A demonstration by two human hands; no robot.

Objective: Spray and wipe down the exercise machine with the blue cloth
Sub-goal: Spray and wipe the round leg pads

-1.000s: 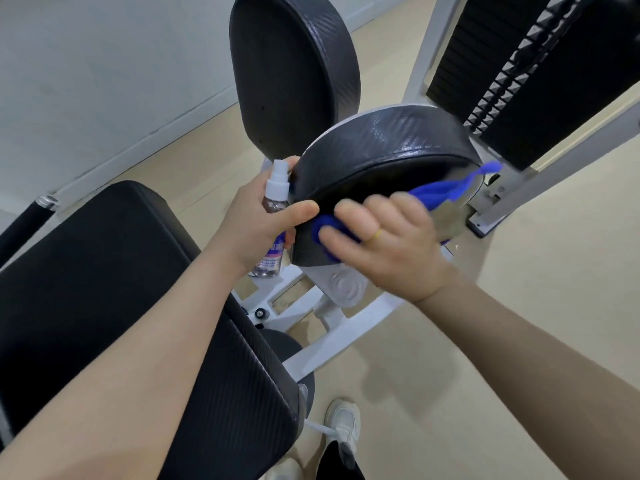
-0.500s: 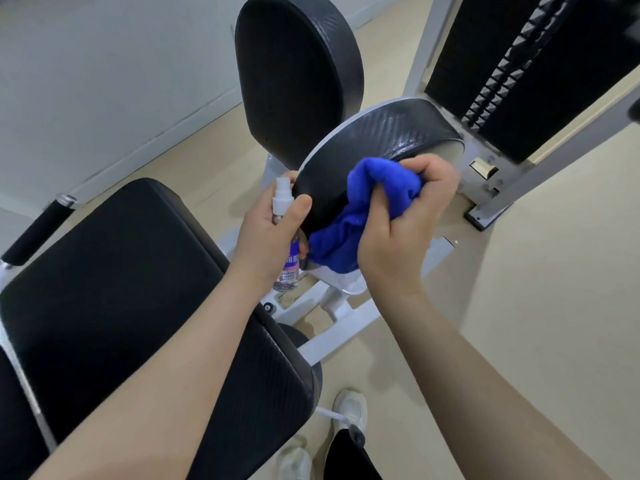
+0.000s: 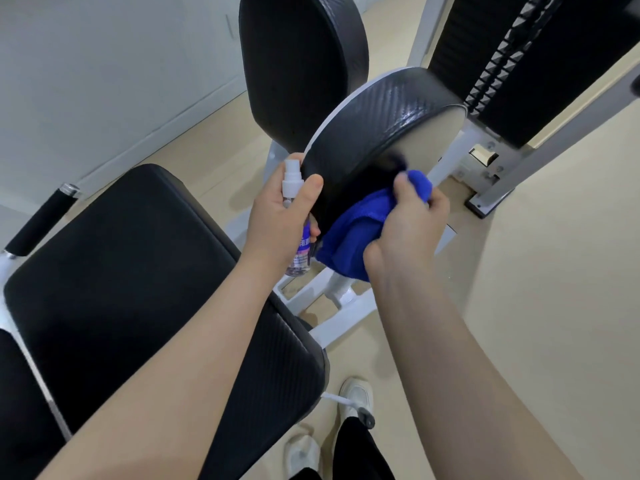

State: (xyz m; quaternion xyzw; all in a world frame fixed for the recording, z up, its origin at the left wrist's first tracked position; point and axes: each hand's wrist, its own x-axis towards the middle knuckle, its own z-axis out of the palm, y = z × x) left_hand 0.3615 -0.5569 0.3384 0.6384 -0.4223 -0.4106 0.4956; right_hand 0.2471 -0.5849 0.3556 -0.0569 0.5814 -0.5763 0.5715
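Hands first: we find the right hand (image 3: 405, 233) closed around a bunched, soft blue microfibre cloth (image 3: 349, 237), pressing it against the lower rim of the round black textured vinyl pad (image 3: 374, 133). The left hand (image 3: 280, 216) is wrapped around a small clear plastic spray bottle with a white nozzle (image 3: 292, 188), thumb resting on the pad's edge, apparently steadying it.

We judge the cloth light and limp; it conforms to the curved rim and is best kept wadded in the palm, as loose corners could snag beneath the pad. The bottle looks light and smooth, possibly slick if wet, so a grip around its body suits it. The pad appears firm-cushioned on a white backing plate and may pivot under pressure, hence the bracing thumb.

Outward, we note a larger black upholstered seat (image 3: 114, 271) beneath the left forearm, a second upright black pad (image 3: 301, 64) behind, the white steel frame (image 3: 346, 317), and the black weight stack (image 3: 540, 57) at far right.
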